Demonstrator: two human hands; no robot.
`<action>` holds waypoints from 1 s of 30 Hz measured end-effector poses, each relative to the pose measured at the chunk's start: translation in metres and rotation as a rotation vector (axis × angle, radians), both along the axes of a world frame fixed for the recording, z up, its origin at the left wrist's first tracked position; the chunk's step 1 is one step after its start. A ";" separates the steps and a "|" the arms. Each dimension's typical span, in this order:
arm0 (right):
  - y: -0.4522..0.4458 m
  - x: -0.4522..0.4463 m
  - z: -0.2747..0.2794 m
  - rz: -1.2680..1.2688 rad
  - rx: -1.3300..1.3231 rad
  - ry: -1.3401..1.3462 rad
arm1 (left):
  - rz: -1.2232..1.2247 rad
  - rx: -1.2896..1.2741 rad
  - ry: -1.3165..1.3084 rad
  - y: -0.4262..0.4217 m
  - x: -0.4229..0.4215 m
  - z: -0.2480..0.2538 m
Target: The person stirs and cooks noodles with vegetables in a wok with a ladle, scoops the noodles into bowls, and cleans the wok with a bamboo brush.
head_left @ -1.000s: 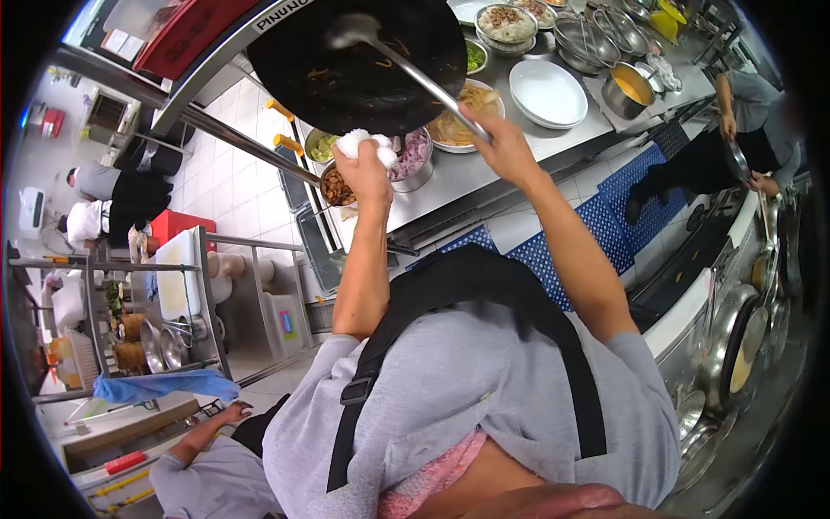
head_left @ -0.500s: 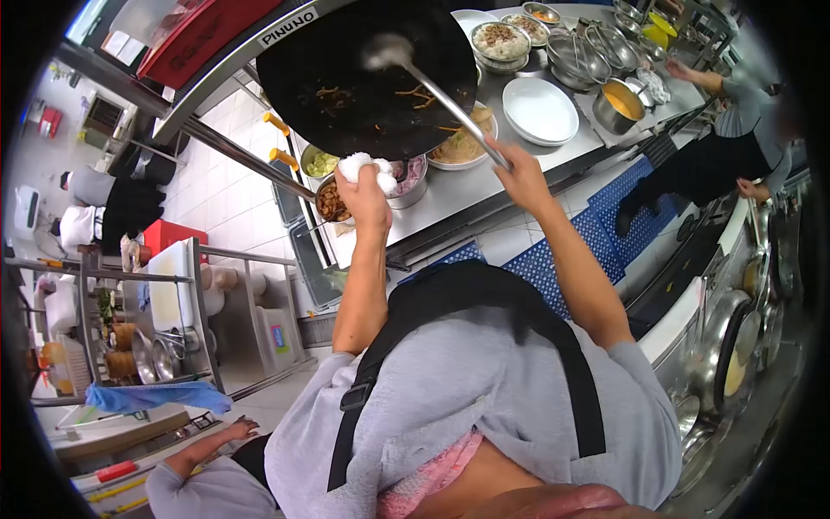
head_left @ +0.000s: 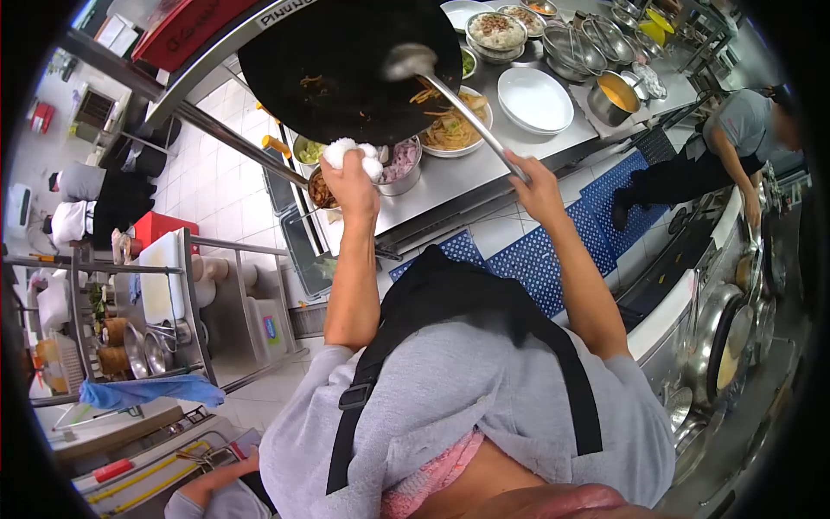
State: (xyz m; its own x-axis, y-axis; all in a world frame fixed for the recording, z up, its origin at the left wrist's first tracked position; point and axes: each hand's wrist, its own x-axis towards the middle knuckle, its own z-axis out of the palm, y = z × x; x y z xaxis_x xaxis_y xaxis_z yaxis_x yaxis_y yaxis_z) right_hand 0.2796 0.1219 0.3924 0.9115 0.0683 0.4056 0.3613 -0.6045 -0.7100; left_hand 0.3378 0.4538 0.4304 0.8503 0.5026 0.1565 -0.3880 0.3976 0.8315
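Observation:
At the near rim of a large black wok (head_left: 346,86), my left hand (head_left: 350,183) is closed on a bunched white cloth (head_left: 339,154). My right hand (head_left: 540,186) grips the end of a long metal ladle (head_left: 467,117). The ladle's bowl is over the right part of the wok, where a few noodle strands cling. Beside the wok's right edge a white bowl (head_left: 475,149) holds noodles. Below the rim stand a pot of chopped purple onion (head_left: 402,162) and a container of brown pieces (head_left: 321,190).
White plates (head_left: 536,99) are stacked on the steel counter (head_left: 480,183), with a pot of orange liquid (head_left: 613,98) farther right. A co-worker (head_left: 735,143) stands at the right, reaching toward the pans. A metal rail (head_left: 242,143) runs left of the wok.
The ladle and my right hand have shifted right, and noodles now hang at the wok's right edge. The co-worker at the right has turned and reaches down toward the pans.

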 end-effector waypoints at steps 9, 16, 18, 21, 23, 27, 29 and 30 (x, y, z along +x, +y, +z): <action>-0.023 -0.150 0.053 -0.305 -0.135 0.211 | 0.037 0.288 0.084 0.022 0.058 0.008; 0.077 -0.233 0.075 -0.612 0.590 0.332 | -0.315 0.291 0.129 -0.017 0.005 0.035; 0.093 -0.260 0.088 -0.670 0.747 0.255 | -0.479 0.200 0.151 -0.043 -0.022 0.041; 0.118 -0.293 0.116 -0.878 0.785 0.045 | -0.801 0.026 0.123 -0.091 -0.064 0.046; 0.119 -0.320 0.099 -0.914 0.737 0.006 | -1.009 0.120 0.295 -0.122 -0.092 0.049; 0.118 -0.419 -0.052 -1.352 0.825 0.161 | -1.502 0.015 0.324 -0.206 -0.151 0.037; 0.149 -0.438 -0.024 -1.523 0.844 0.105 | -1.657 0.115 0.368 -0.242 -0.200 0.037; 0.156 -0.455 -0.019 -1.613 0.913 0.070 | -1.761 0.102 0.416 -0.258 -0.225 0.039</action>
